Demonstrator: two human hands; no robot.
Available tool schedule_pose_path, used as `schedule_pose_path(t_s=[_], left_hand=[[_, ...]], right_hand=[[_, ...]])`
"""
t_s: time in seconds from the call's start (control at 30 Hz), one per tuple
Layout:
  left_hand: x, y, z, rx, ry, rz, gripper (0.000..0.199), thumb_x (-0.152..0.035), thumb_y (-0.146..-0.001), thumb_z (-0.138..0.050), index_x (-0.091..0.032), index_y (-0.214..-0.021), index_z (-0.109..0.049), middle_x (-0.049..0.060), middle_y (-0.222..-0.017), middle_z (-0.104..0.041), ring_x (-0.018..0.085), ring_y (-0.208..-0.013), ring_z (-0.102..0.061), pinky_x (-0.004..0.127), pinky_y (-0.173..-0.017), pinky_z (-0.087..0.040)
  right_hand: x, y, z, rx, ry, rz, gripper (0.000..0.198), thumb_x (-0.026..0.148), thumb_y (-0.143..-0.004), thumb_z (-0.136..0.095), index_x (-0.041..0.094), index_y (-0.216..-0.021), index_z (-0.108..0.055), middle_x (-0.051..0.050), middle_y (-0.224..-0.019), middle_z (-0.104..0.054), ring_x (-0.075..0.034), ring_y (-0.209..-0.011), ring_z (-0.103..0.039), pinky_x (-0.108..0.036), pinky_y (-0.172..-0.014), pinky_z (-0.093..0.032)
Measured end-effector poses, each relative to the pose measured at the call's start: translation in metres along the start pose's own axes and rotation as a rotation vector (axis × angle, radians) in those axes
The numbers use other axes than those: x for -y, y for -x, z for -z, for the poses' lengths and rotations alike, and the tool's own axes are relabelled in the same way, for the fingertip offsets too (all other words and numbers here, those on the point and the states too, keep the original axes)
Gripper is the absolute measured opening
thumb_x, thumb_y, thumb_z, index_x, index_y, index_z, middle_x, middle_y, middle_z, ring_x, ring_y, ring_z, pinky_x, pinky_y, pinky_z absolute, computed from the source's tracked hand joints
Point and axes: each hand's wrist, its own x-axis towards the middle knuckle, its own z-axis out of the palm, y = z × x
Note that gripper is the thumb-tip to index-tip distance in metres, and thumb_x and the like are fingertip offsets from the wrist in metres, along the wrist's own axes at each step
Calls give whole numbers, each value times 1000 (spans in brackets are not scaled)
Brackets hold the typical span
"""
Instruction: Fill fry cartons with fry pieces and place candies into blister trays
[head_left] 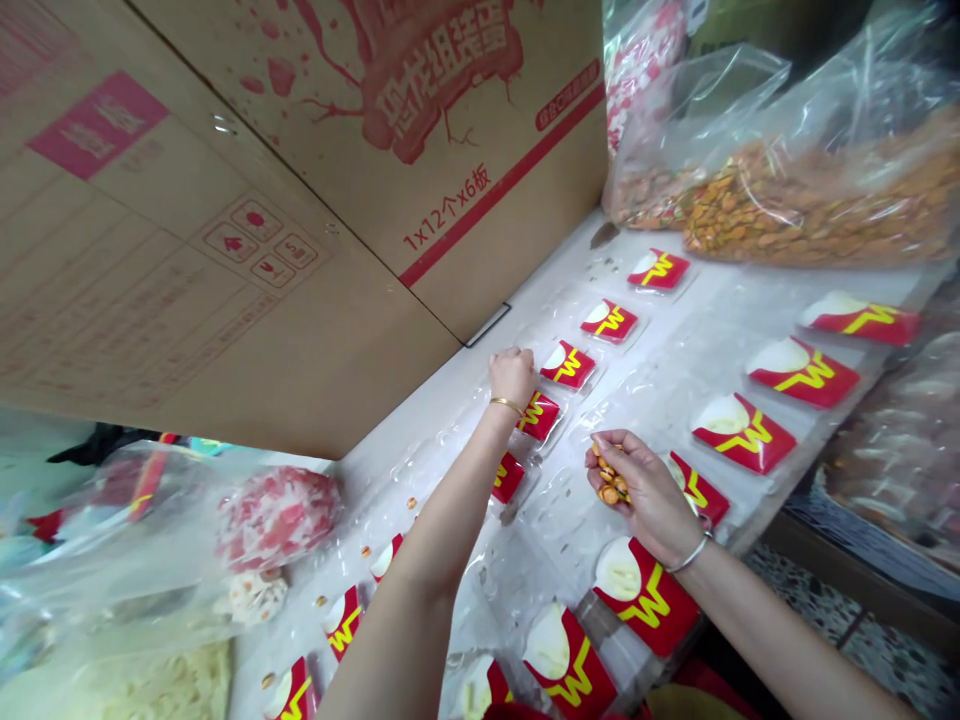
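Head view: right hand (641, 490) loosely cupped, fingers curled around small orange pieces (612, 478). Left hand (513, 376) curled into a fist at the left row of red packets (568, 366) on the tabletop (564, 290). Key relation: that row lies left of the held pieces, long axis running lower left to upper right; left hand is nearer. Right hand sits by the right row of red packets (754, 436), partly covering one. Left fingertips hidden, can't tell if they grip anything. Left forearm blocks part of its row; bottom packets cut off by frame; piece count unclear.
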Motion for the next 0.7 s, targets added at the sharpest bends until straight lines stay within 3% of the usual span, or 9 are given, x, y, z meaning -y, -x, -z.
schedule_pose_path(t_s=[0.17,0.27,0.37,0.43,0.5,0.57,0.7], left_hand=[[1,0,6,104,28,49,22,-14,-80,-46,-19,-72,-66,8,-89,-61,24,-90,-56,42,-82,-35],[-3,10,22,103,163,62,20,-19,-83,-48,-20,-87,-68,9,-101,-61,25,-98,-55,43,-87,-36],[-21,37,42,126,505,-88,25,-30,-84,-55,-20,-105,-62,8,-109,-61,21,-97,-57,37,-87,-41],[-38,59,50,284,775,-172,27,-35,-83,-58,-18,-103,-62,6,-99,-64,17,-88,-59,30,-81,-45],[-53,73,52,398,950,-155,24,-36,-82,-59,-16,-94,-63,5,-85,-65,15,-78,-61,26,-74,-47],[-61,74,48,350,1009,-106,22,-35,-81,-60,-14,-88,-64,4,-79,-65,13,-73,-59,25,-71,-47],[-49,30,36,23,876,-60,15,-30,-79,-61,-16,-81,-64,3,-81,-65,13,-75,-57,25,-74,-45]], right_hand=[[2,-8,-1,12,-45,14,26,43,-78,-67,22,-90,-57,1,-76,-56,-5,-51,-43,-15,-38,-21],[6,-11,-2,15,-86,23,29,43,-77,-68,21,-91,-55,1,-75,-57,-5,-51,-44,-14,-37,-20],[11,-14,-2,-5,-109,49,32,42,-75,-70,22,-86,-48,2,-72,-58,-6,-51,-46,-14,-37,-21],[14,-17,-1,-7,-109,62,33,43,-74,-70,23,-84,-46,3,-69,-57,-7,-50,-46,-14,-37,-21],[16,-20,0,-14,-96,70,33,44,-75,-69,23,-84,-45,4,-66,-56,-7,-49,-46,-14,-37,-20],[20,-22,1,-31,-88,68,32,45,-77,-67,22,-85,-46,3,-67,-56,-7,-50,-46,-14,-37,-21],[33,-20,6,1,-182,-4,24,41,-82,-58,21,-94,-51,0,-74,-57,-9,-56,-50,-16,-42,-29]])
